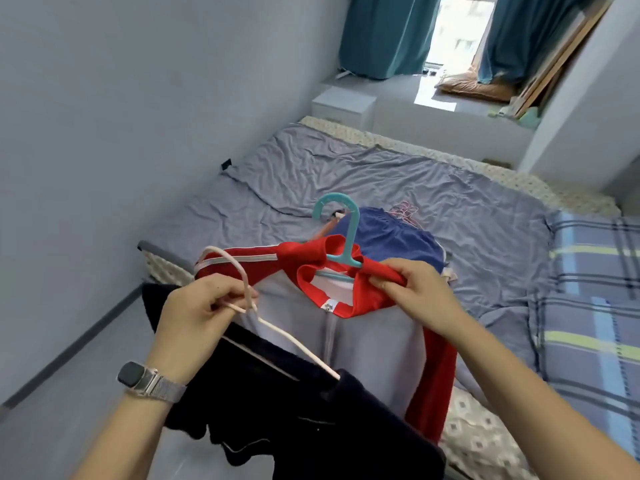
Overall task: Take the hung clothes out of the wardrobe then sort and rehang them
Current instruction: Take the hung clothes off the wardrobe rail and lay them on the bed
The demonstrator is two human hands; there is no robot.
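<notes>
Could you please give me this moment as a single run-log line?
left hand: grips pink hanger with dark garment | right hand: pinches red jacket collar on teal hanger | over bed

- A home bedroom: a wide bed with a crumpled grey-lilac sheet [363, 181] fills the floor between plain pale walls.
- A blue plaid quilt with yellow-green stripes [595, 289] lies on the bed's right side.
- Teal fabric curtains [384, 32] frame a bright window [460, 29] above a raised ledge.
- A small white bedside cabinet [343, 105] stands at the bed's far end.
- A brown cushion [474, 86] rests on the ledge.
</notes>
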